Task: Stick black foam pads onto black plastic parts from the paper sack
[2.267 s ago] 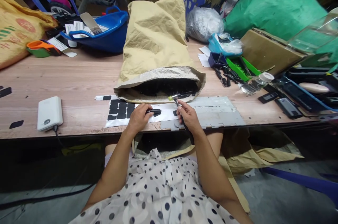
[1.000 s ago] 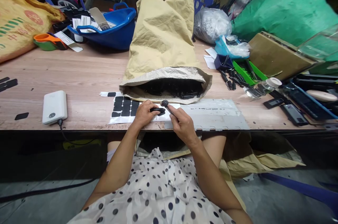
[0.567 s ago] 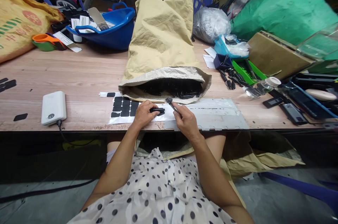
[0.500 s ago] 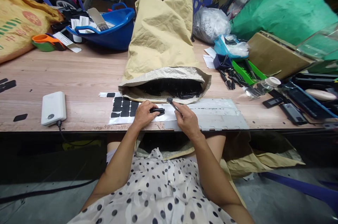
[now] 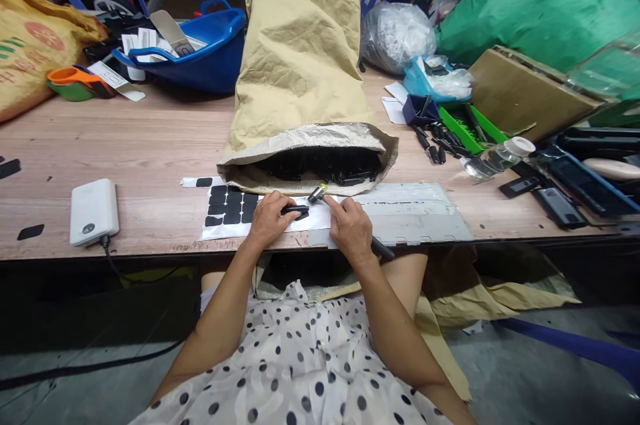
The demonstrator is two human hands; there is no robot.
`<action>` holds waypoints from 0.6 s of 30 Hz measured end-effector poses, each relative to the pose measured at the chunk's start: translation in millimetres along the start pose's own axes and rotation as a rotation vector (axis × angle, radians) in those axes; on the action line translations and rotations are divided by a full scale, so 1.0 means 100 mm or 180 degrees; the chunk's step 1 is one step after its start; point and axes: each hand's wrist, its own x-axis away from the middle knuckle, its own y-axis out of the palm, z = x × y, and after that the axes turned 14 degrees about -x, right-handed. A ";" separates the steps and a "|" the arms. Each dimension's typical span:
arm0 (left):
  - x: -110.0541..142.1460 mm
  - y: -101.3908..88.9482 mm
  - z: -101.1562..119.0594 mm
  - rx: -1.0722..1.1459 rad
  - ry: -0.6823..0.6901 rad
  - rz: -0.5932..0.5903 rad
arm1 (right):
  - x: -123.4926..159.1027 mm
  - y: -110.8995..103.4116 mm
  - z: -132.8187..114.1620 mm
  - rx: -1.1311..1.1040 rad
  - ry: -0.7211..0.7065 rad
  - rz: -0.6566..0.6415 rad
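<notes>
My left hand (image 5: 270, 217) rests at the table's front edge, its fingers closed on a small black rod-shaped part (image 5: 296, 209) lying over the sheet. My right hand (image 5: 351, 228) is closed around a small hammer; its silver head (image 5: 317, 194), with a yellowish end, is raised just above the part, apart from it. The hammer's black handle end (image 5: 383, 249) sticks out behind the right hand. Beneath the left hand lies a white sheet of black rounded stickers (image 5: 233, 203). A grey-white flat board (image 5: 415, 211) lies to the right.
A tan sack (image 5: 303, 58) opens toward me, black pieces inside. A white power bank (image 5: 94, 211) with a cable lies left. Farther back stands a blue basin (image 5: 215, 58). Rightward are a green tray (image 5: 467, 135), a clear bottle (image 5: 500, 157) and black devices (image 5: 560, 206).
The hammer has turned in my right hand: its head now shows from the side and its handle end has come into view. My left hand keeps its hold; the view has shifted slightly.
</notes>
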 end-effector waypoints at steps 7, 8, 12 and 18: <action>0.01 -0.03 0.03 0.0192 0.0048 0.0072 | 0.01 0.00 -0.02 0.0048 -0.0017 -0.0040; 0.03 -0.06 0.05 0.0337 0.0065 0.0128 | 0.01 0.00 -0.02 0.0052 -0.0014 -0.0037; 0.26 -0.20 0.22 0.1179 0.0175 -0.0023 | 0.01 0.01 -0.03 0.0116 -0.0005 -0.0046; 0.67 -0.21 0.48 0.1077 0.0745 -0.2084 | 0.01 0.02 -0.05 0.0223 0.0013 -0.0012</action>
